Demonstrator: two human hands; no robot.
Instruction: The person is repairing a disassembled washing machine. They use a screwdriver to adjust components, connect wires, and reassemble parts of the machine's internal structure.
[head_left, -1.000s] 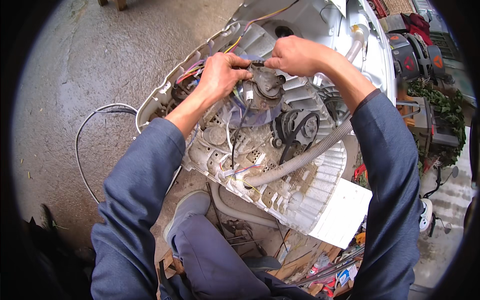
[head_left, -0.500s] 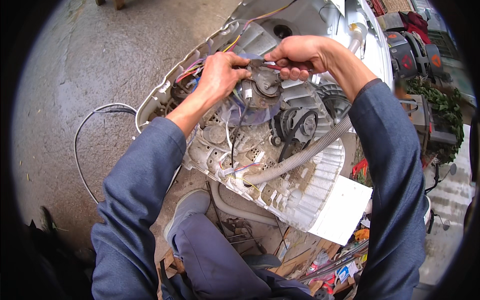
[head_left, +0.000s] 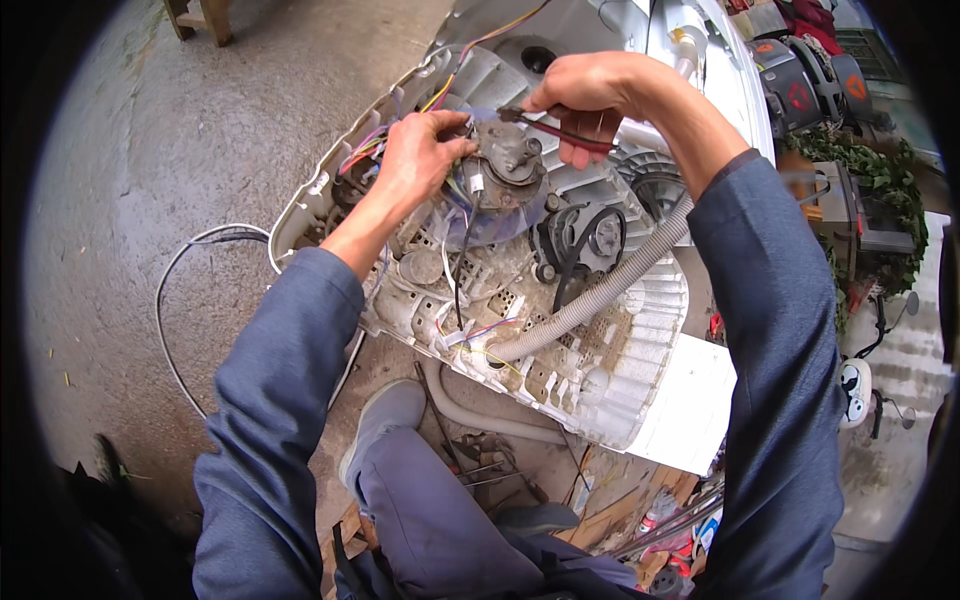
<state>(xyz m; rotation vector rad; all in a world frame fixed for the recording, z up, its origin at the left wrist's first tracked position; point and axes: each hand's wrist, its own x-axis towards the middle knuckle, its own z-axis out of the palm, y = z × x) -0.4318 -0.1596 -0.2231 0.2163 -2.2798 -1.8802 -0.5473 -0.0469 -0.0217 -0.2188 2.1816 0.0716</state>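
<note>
The underside of a washing machine [head_left: 610,400] faces up, its white plastic base dirty. My left hand [head_left: 418,155] is at the left edge of a round grey motor [head_left: 505,150], thumb and forefinger against its rim; some fingers are hidden. My right hand [head_left: 590,100] is closed around red-handled pliers [head_left: 560,131], whose dark jaws point left above the motor, apart from it. Clear plastic sheeting [head_left: 500,228] surrounds the motor, and a black cable [head_left: 462,275] runs down from it. Coloured wires [head_left: 370,148] lie left of my left hand.
A ribbed grey drain hose [head_left: 600,318] crosses the base beside a pulley with a black belt [head_left: 590,245]. A pale cable [head_left: 165,310] loops on the floor at left. Loose tools [head_left: 485,465] lie near my shoe [head_left: 385,415]. Scooters and leafy plants [head_left: 900,195] stand at right.
My right hand has drawn the pliers up, away from the motor and my left hand, and its fingers have loosened somewhat. My left hand stays at the motor's edge. The view has shifted slightly.
</note>
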